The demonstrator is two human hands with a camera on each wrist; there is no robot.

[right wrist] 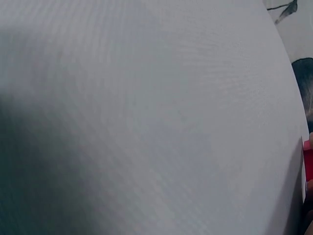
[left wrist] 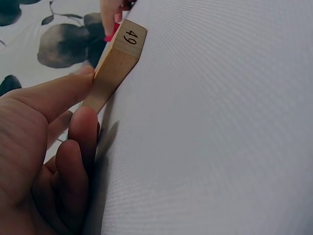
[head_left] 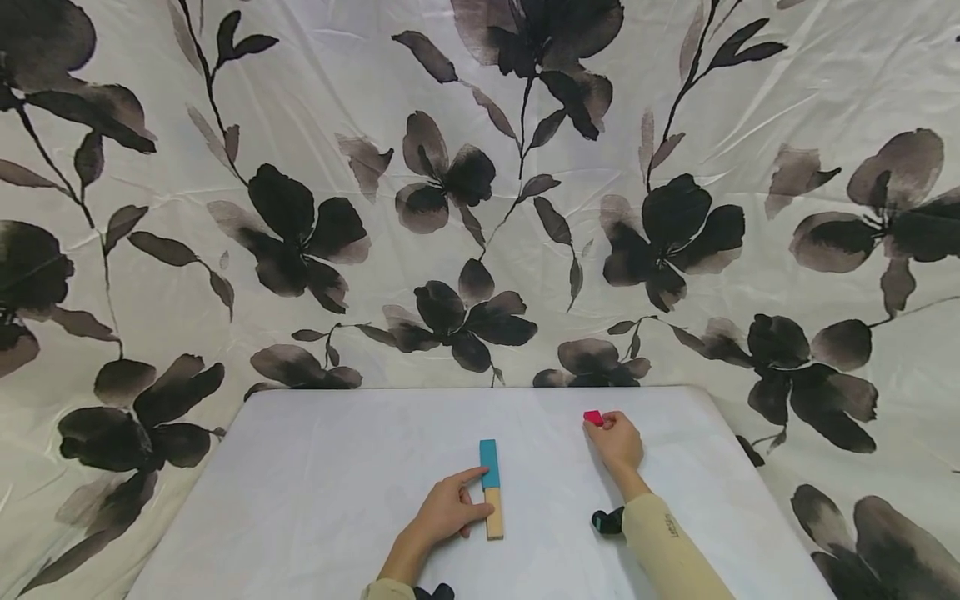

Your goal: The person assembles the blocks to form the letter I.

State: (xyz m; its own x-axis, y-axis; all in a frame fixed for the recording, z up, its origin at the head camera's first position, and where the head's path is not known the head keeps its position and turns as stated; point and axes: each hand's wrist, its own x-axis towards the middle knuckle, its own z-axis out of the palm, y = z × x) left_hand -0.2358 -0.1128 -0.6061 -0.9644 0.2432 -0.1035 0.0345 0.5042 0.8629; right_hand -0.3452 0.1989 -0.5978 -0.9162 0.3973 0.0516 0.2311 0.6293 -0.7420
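Observation:
Two narrow blocks, a blue block (head_left: 489, 463) and a plain wooden block (head_left: 494, 514), lie end to end in a line on the white table. My left hand (head_left: 447, 507) is at their left side, thumb on the wooden block and index fingertip at the blue one. In the left wrist view, the wooden block (left wrist: 115, 68) shows a printed number on its end, and the left hand (left wrist: 29, 132) has its other fingers curled beneath. Farther back on the right, my right hand (head_left: 621, 442) pinches a small red block (head_left: 593, 417); only an edge of this red block (right wrist: 308, 164) shows in the right wrist view.
The white table (head_left: 337, 450) has its far edge just beyond the red block. Behind it hangs a pale cloth (head_left: 375, 83) printed with dark flowers. A black wrist device (head_left: 607, 522) sits at the right sleeve (head_left: 667, 542).

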